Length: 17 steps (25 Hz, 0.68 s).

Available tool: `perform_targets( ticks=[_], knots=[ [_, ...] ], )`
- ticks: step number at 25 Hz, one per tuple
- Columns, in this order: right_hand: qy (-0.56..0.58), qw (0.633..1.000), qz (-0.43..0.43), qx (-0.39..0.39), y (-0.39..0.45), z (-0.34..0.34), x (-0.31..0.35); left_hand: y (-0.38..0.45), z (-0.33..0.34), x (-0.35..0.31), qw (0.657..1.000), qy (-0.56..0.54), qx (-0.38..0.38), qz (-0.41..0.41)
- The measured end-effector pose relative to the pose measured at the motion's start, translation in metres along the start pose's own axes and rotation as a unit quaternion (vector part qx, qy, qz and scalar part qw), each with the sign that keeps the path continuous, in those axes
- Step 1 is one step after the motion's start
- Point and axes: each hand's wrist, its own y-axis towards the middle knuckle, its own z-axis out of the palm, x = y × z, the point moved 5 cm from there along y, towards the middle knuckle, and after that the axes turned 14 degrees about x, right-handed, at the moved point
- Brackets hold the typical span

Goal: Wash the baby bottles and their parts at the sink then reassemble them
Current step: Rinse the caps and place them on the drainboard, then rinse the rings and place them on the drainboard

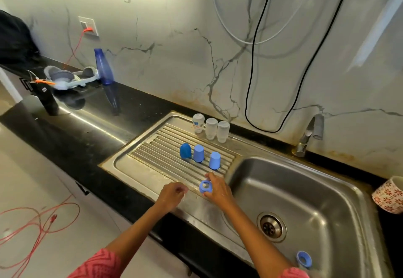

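Note:
My right hand (219, 190) grips a blue bottle ring (205, 186) just above the steel drainboard (139, 168), near the basin's left rim. My left hand (172, 193) hovers beside it with its fingers curled; whether it pinches something small I cannot tell. Three blue caps (199, 153) stand upside down on the drainboard ridges. Behind them three clear bottles (211, 128) stand inverted in a row by the wall. A second blue ring (304, 259) lies in the basin (316, 190) at its near edge.
The tap (308, 134) stands behind the basin. A patterned cup (389, 194) sits on the counter at the right. A tall blue bottle (103, 68) and a headset rest on the black counter at the left. Black and white cables hang on the wall.

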Motion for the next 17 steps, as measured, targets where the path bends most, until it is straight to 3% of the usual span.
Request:
perform_targets(
  ticks=[7,10,14,17],
  knots=[
    [-0.012,0.997,0.078,0.017,0.017,0.019,-0.007,0.047,-0.01,-0.009,0.995,0.013,0.004,0.095],
    [0.004,0.993,0.117,-0.016,0.001,0.005,-0.019,0.067,-0.002,-0.035,0.989,0.007,0.007,0.145],
    [0.034,0.971,0.215,-0.098,-0.063,-0.02,-0.075,0.082,0.061,-0.086,0.973,-0.02,0.11,0.205],
    [0.039,0.944,0.311,-0.103,-0.117,-0.021,-0.127,0.083,0.111,-0.112,0.958,-0.006,0.191,0.215]
  ],
)
